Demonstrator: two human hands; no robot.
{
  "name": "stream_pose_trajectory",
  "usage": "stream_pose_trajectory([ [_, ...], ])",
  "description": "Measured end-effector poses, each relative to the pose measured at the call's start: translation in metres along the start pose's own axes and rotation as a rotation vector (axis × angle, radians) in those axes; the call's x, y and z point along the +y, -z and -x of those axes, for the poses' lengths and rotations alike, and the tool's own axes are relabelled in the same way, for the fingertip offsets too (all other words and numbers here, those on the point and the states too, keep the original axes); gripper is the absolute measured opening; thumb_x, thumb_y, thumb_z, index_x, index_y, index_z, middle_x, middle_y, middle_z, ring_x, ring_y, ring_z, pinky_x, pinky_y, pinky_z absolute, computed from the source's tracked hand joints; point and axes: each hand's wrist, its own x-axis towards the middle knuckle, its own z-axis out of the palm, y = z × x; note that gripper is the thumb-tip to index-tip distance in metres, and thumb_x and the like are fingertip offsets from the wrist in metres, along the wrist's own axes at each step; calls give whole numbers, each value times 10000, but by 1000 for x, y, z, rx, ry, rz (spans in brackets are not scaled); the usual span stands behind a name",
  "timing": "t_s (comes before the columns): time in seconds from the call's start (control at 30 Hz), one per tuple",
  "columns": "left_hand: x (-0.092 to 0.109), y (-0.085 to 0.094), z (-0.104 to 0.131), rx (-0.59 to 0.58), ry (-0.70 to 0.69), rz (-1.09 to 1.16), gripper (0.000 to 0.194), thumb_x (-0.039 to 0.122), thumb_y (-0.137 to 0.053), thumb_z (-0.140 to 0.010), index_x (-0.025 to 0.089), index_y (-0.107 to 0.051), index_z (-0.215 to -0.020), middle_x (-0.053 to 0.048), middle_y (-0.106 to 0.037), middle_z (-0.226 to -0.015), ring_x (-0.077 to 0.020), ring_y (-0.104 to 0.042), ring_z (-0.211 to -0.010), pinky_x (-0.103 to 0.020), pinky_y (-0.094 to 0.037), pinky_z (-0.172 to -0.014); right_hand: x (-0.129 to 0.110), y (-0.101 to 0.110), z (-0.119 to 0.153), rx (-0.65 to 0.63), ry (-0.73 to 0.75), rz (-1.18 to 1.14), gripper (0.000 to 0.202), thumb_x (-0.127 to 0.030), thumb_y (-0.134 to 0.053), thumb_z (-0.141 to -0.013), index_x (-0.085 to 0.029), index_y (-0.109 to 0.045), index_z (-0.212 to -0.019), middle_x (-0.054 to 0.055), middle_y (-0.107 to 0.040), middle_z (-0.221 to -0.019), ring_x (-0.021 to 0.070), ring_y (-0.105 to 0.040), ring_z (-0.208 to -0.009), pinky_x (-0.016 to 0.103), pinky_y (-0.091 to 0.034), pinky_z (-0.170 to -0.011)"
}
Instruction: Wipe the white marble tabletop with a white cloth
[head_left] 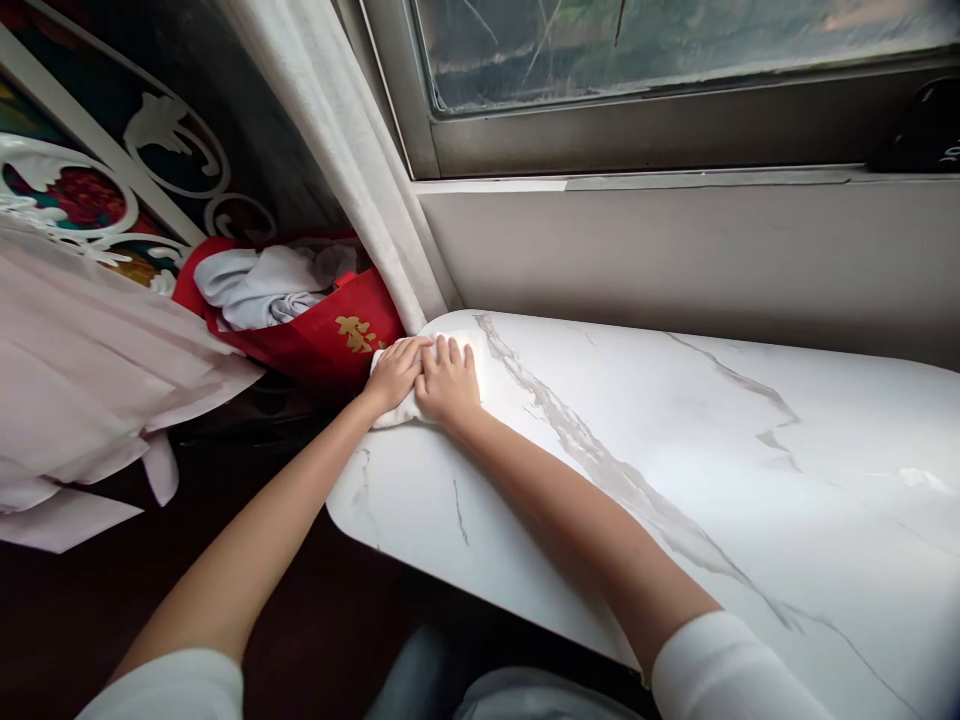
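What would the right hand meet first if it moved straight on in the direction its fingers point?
Probably the white curtain, hanging just beyond the marble table corner where the right hand presses a white cloth; depth is unclear.

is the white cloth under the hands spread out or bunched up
Bunched up: the white cloth shows only as a small wad under the left hand and right hand.
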Motion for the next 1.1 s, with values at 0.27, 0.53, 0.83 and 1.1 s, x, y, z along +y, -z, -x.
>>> stream_pose_trajectory([
  [0.27, -8, -17, -62, -2, -6, 19, 397, 230, -310, -892, 214, -551, -1208, -47, -582, -1269, -216, -491, -1199, -369, -342, -1054, 35, -5, -48, 9, -96, 17, 488, -261, -376, -908, -77, -453, -1353, 212, -395, -1451, 330, -289, -1369, 507, -166, -1115],
  [0.53, -10, -24, -78, 15, 18, -9, 408, 199, -324, -880, 208, -537, -1228, -50, -566, -1304, -211, -488, -1211, -373, -340, -1064, 50, -4, -65, -18, -51, 39, 474, -270, -351, -927, -100, -447, -1359, 199, -405, -1444, 303, -305, -1360, 478, -179, -1115],
  [0.83, 2, -18, -36, 13, -27, -25, 412, 239, -299, -900, 215, -519, -1248, -51, -526, -1372, -198, -435, -1281, -396, -274, -1121, 32, 2, -24, -16, -16, 93, 508, -283, -366, -930, -69, -413, -1388, 232, -362, -1469, 323, -285, -1376, 491, -157, -1122],
  [1.1, 18, 6, 81, 42, -24, -47, 447, 281, -252, -910, 201, -491, -1279, -83, -511, -1384, -218, -427, -1295, -428, -261, -1128, -25, 16, 64, -38, 109, 77, 554, -333, -375, -935, -26, -388, -1396, 275, -364, -1454, 353, -301, -1368, 518, -170, -1118],
])
